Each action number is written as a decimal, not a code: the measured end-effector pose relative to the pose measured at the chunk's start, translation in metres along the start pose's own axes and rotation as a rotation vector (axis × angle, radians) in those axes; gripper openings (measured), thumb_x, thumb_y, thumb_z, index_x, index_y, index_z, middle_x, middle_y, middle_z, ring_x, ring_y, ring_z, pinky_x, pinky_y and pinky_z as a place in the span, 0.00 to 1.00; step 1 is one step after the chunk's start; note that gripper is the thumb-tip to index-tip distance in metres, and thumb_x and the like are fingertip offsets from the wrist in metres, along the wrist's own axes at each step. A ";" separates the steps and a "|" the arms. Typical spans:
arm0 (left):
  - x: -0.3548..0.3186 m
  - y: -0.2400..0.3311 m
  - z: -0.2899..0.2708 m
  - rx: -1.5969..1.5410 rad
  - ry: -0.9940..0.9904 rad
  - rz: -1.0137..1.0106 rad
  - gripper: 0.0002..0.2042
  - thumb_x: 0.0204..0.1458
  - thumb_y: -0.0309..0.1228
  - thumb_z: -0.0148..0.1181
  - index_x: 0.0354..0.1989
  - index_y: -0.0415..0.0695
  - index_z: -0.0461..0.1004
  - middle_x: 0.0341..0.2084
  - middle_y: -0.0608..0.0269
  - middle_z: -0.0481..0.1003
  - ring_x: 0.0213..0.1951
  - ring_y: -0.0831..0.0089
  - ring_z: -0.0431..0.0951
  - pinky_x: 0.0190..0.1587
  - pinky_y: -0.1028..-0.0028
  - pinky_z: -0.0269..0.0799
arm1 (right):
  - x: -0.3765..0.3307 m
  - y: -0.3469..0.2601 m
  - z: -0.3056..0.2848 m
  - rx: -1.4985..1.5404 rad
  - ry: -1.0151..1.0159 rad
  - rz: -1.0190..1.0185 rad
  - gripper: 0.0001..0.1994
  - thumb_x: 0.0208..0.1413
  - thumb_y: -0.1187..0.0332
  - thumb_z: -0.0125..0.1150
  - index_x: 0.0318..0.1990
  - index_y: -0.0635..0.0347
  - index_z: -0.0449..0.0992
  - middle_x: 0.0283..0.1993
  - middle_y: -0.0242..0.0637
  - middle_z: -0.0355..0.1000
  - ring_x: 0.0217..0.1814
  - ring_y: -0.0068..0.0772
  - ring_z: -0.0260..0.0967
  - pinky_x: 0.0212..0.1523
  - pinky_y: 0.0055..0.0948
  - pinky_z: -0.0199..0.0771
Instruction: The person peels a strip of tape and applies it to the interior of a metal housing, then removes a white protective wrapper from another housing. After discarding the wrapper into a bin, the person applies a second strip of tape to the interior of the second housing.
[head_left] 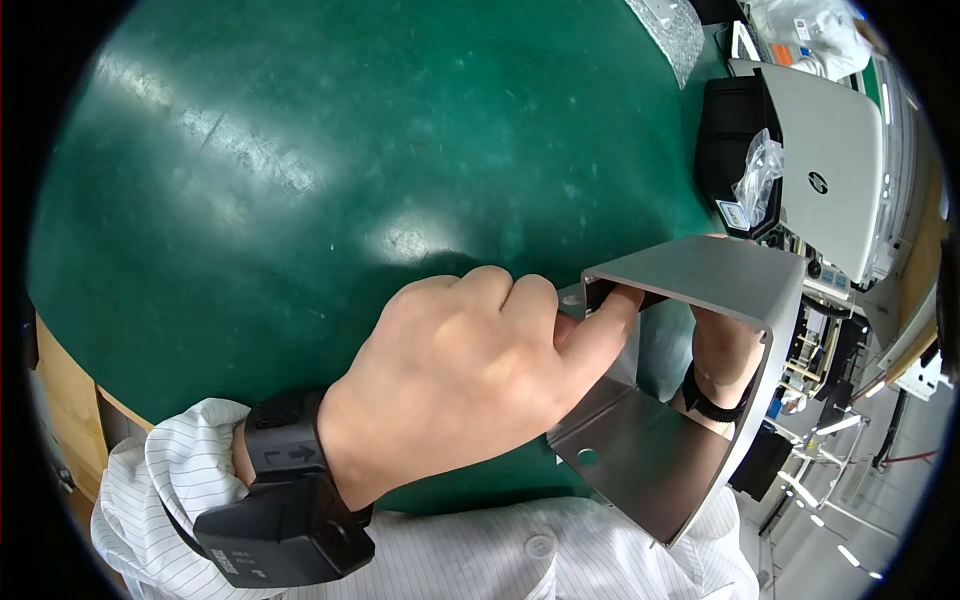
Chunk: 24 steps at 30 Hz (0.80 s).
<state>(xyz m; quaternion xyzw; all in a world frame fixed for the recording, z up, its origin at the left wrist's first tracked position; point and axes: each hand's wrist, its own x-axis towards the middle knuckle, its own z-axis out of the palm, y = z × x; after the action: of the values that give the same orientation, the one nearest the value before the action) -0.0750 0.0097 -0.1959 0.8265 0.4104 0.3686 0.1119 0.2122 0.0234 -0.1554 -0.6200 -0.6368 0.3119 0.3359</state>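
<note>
A bent sheet-metal housing (690, 265), silver-grey and open-ended, is held tilted at the right, above the near side of the green table. Its lower panel has a round hole. My left hand (470, 355) is closed at the housing's left edge, fingers curled and thumb reaching inside the upper corner. A dark strip shows by that thumb; I cannot make out what it is. Through the opening my right hand (725, 345) appears on the far side, a black band at its wrist. Most of its fingers are hidden behind the top panel, with a little skin showing above the rim.
The green table (350, 130) spreads ahead and to the left. At the right stand a black bin (735, 125) with a clear plastic bag (760, 175) and a grey laptop (825, 170). Bubble wrap (670, 35) lies at the far right edge.
</note>
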 end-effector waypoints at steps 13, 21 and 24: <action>0.004 0.004 0.003 -0.054 -0.079 -0.043 0.18 0.45 0.28 0.63 0.48 0.55 0.82 0.14 0.71 0.59 0.15 0.79 0.63 0.16 0.78 0.60 | 0.003 0.001 -0.004 -0.015 0.067 -0.003 0.14 0.53 0.82 0.65 0.47 0.67 0.75 0.45 0.38 0.75 0.46 0.30 0.73 0.48 0.27 0.74; 0.005 0.006 0.006 -0.081 -0.066 -0.050 0.18 0.44 0.27 0.62 0.47 0.53 0.82 0.17 0.71 0.62 0.18 0.78 0.67 0.18 0.79 0.64 | -0.003 0.002 -0.006 -0.069 0.125 0.026 0.14 0.53 0.82 0.66 0.47 0.68 0.75 0.44 0.38 0.75 0.46 0.29 0.74 0.48 0.27 0.74; 0.004 0.007 0.006 -0.095 -0.035 -0.072 0.17 0.44 0.27 0.62 0.45 0.53 0.82 0.21 0.68 0.64 0.20 0.78 0.69 0.19 0.79 0.66 | -0.011 0.001 -0.009 -0.091 0.144 0.039 0.14 0.53 0.82 0.66 0.47 0.68 0.75 0.44 0.37 0.76 0.46 0.29 0.74 0.47 0.26 0.74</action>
<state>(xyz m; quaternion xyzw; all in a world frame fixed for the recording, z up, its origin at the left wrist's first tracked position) -0.0648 0.0088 -0.1942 0.8113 0.4200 0.3689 0.1711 0.2200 0.0122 -0.1518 -0.6678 -0.6123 0.2437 0.3461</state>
